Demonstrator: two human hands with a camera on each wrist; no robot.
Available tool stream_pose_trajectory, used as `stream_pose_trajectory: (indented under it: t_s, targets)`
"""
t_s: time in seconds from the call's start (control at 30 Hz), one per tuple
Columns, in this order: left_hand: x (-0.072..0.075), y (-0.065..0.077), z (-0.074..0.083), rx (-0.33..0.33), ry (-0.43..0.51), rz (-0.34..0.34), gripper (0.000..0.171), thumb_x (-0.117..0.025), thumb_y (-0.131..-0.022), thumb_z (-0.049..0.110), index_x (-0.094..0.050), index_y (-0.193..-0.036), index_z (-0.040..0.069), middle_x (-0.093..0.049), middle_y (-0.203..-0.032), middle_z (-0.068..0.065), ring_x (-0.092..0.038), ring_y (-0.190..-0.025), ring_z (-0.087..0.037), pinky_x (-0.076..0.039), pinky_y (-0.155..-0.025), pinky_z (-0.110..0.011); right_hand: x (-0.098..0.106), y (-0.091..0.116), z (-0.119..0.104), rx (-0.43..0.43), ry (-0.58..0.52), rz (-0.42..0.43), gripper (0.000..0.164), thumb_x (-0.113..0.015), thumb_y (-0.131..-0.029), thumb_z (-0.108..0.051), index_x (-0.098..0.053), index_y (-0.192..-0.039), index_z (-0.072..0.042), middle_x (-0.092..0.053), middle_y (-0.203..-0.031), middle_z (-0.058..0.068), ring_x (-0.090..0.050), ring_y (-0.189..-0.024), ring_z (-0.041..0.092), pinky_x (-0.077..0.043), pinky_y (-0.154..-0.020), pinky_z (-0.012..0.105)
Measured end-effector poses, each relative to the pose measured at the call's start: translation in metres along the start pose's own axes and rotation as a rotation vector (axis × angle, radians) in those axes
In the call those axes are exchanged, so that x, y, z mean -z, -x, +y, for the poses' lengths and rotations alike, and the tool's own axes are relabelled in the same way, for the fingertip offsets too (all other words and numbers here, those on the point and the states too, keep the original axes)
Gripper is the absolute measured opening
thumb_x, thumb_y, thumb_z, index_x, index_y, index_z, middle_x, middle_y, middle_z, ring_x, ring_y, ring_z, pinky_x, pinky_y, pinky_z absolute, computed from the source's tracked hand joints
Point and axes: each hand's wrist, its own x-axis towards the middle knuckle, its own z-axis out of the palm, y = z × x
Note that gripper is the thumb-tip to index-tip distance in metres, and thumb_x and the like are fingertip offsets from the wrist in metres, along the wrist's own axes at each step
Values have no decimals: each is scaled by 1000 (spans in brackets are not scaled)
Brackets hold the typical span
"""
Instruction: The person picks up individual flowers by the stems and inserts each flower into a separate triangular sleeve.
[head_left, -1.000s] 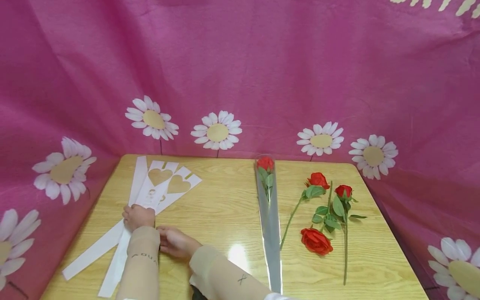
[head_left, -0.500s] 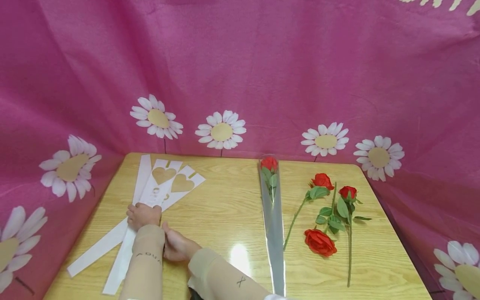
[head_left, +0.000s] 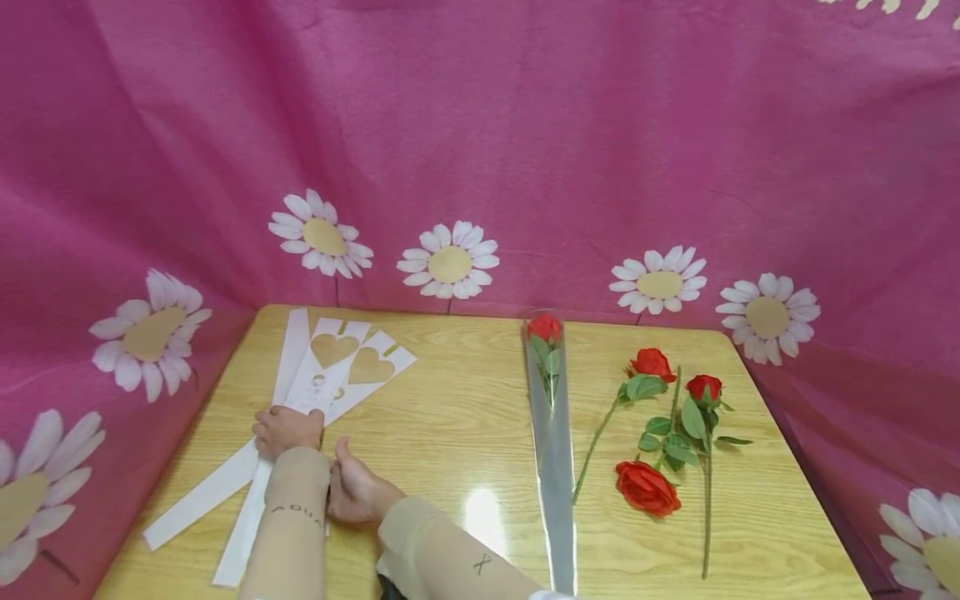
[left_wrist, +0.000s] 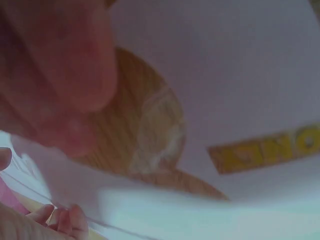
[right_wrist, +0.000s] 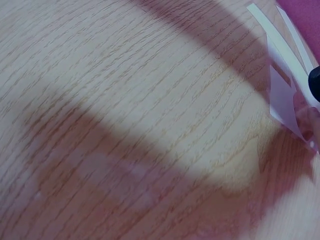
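My left hand (head_left: 288, 430) rests on several long white flower sleeves (head_left: 307, 385) fanned out at the table's left. Heart-shaped windows (head_left: 333, 350) show near their wide ends. In the left wrist view, bent fingers (left_wrist: 75, 60) touch a white sleeve (left_wrist: 240, 65) beside a rounded window; whether they pinch it is unclear. My right hand (head_left: 356, 492) is beside the left forearm, thumb raised, and appears to hold nothing. Its fingertips are partly hidden behind that forearm. The right wrist view shows mostly table, with white sleeves (right_wrist: 282, 95) at the right edge.
A red rose in a clear-and-grey sleeve (head_left: 551, 467) lies right of centre on the wooden table (head_left: 442, 400). Farther right lie three loose roses, among them a large red bloom (head_left: 648, 488). A pink cloth (head_left: 517, 150) with printed daisies surrounds the table.
My right hand's thumb has lifted, and the hand has shifted slightly right. The left hand stays on the sleeves. The head view has turned a little left.
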Motion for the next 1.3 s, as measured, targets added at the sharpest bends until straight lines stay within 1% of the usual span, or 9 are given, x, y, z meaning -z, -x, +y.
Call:
stream_pose_trajectory:
  t_s: [0.07, 0.1, 0.17, 0.3, 0.47, 0.73, 0.93, 1.13, 1.3]
  targets:
    - [4, 1, 1, -4, 1, -2, 62, -50, -77, 27, -40, -112, -24, -36, -113, -37, -35, -106, -49, -33, -88, -55, 23, -47, 26, -5, 2, 84, 85, -2, -88, -63, -21, -142, 0, -23, -145, 23, -15, -134, 40, -7, -109, 53]
    - [6, 1, 2, -9, -3, -3, 61, -50, -77, 26, -42, -110, -24, -38, -111, -37, -36, -104, -49, -34, -88, -54, 29, -58, 33, 7, 0, 93, 88, 0, -87, -65, -20, -142, 1, -22, -145, 25, -14, -134, 42, -6, -109, 55]
    - [10, 2, 4, -15, -11, -8, 59, -50, -77, 25, -44, -109, -24, -40, -109, -36, -38, -102, -48, -36, -86, -54, 40, -66, 38, 11, 18, 48, 91, 1, -85, -67, -15, -143, 2, -18, -146, 26, -12, -134, 43, -7, -110, 54]
    - [18, 1, 6, -15, -16, -33, 54, -49, -77, 20, -46, -108, -24, -42, -107, -36, -41, -101, -49, -39, -82, -55, 39, -57, 30, 1, 25, -37, 88, 1, -88, -62, -9, -143, 5, -12, -147, 26, -10, -134, 45, -10, -111, 51]
    - [24, -4, 6, -14, -11, -103, 52, -52, -74, 14, -44, -109, -23, -39, -109, -37, -39, -103, -51, -40, -81, -58, 32, -50, 24, -29, 6, -26, 79, 6, -91, -54, 1, -142, 6, -3, -148, 26, -5, -134, 45, -10, -111, 50]
    - [21, -21, -9, -26, -4, -169, 59, -68, -67, 14, -45, -109, -20, -38, -108, -37, -40, -101, -52, -43, -79, -58, 27, -49, 24, -40, 16, 12, 79, 3, -92, -54, 0, -143, 6, -4, -148, 26, -11, -134, 45, -11, -111, 49]
    - [37, -12, -9, -39, 27, -253, 66, -66, -69, 17, -37, -115, -22, -34, -111, -42, -38, -103, -55, -39, -84, -59, 27, -52, 26, -39, 17, 31, 78, 1, -93, -53, 0, -142, 7, -7, -148, 26, -14, -133, 45, -11, -111, 50]
    - [43, -6, -7, -79, 55, -337, 64, -64, -72, 14, -36, -114, -25, -36, -112, -45, -39, -104, -56, -37, -90, -56, 29, -51, 25, -34, 17, 54, 77, -1, -93, -53, -2, -142, 6, -12, -148, 26, -17, -133, 45, -15, -110, 51]
    - [43, -7, -11, -106, 141, -394, 62, -66, -69, 10, -37, -111, -25, -47, -102, -38, -48, -91, -43, -43, -84, -47, 31, -51, 25, -34, 16, 62, 75, 0, -94, -52, -3, -143, 5, -15, -148, 24, -18, -132, 45, -16, -109, 52]
